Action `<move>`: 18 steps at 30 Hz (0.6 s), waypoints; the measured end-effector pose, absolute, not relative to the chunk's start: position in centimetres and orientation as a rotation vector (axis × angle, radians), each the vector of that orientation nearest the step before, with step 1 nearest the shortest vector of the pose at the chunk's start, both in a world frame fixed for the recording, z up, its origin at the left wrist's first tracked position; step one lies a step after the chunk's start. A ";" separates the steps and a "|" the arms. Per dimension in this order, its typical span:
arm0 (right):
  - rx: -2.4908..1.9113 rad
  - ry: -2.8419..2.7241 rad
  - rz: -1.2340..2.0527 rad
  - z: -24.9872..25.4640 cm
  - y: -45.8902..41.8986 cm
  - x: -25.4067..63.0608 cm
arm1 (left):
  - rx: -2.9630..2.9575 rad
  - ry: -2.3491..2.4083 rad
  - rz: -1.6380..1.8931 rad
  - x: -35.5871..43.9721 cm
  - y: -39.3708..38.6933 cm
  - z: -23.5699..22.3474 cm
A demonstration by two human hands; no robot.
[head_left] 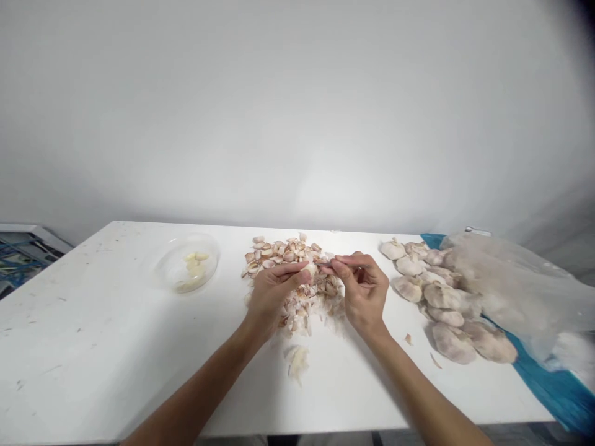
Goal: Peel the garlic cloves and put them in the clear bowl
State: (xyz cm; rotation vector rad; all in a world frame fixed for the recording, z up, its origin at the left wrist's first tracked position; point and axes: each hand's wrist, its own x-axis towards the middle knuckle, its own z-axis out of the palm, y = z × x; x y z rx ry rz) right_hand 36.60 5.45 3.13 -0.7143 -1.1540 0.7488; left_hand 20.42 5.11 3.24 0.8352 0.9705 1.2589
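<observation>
My left hand [274, 291] pinches a small garlic clove [310, 269] between thumb and fingers, above a heap of unpeeled cloves and papery skins [290, 254]. My right hand [365, 288] is closed round a thin knife [332, 264], whose tip meets the clove. Both hands hover over the middle of the white table [93, 347]. A clear bowl [186, 269] with a few peeled cloves sits to the left of the heap.
Several whole garlic bulbs [441, 297] lie at the right, beside a clear plastic bag [520, 291] on a blue cloth [553, 387]. A scrap of skin [297, 362] lies near the front. A white wall stands behind the table.
</observation>
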 end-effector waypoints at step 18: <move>-0.816 -1.408 0.222 2.8 4.3 36.3 | 0.894 1.014 1.388 21.1 4.7 3.4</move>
